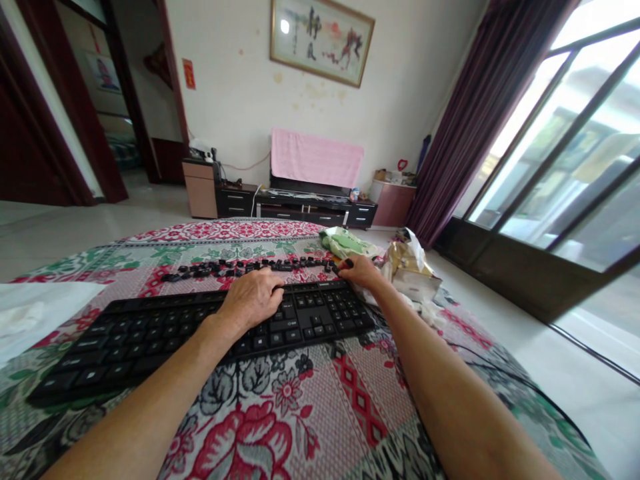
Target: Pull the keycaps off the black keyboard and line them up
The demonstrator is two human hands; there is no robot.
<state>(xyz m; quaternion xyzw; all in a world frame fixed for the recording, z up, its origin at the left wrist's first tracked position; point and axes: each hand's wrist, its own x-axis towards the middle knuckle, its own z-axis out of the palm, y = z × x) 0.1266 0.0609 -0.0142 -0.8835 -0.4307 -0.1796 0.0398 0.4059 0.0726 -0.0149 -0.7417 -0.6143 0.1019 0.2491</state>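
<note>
A black keyboard (pixel 165 333) lies across a floral cloth (pixel 280 413) in front of me. My left hand (pixel 253 298) rests on the keyboard's upper middle, fingers curled down onto the keys, holding nothing that I can see. My right hand (pixel 359 270) is at the keyboard's far right corner, fingers pinched on a small black piece that looks like a keycap. A row of several loose black keycaps (pixel 240 268) lies on the cloth just behind the keyboard, between the two hands.
A green packet (pixel 347 243) and crumpled gold and white wrappers (pixel 413 267) lie right of the keyboard. White tissue (pixel 30 313) sits at the left edge. Beyond are a low TV cabinet (pixel 300 207) under a pink cloth, curtains and glass doors at right.
</note>
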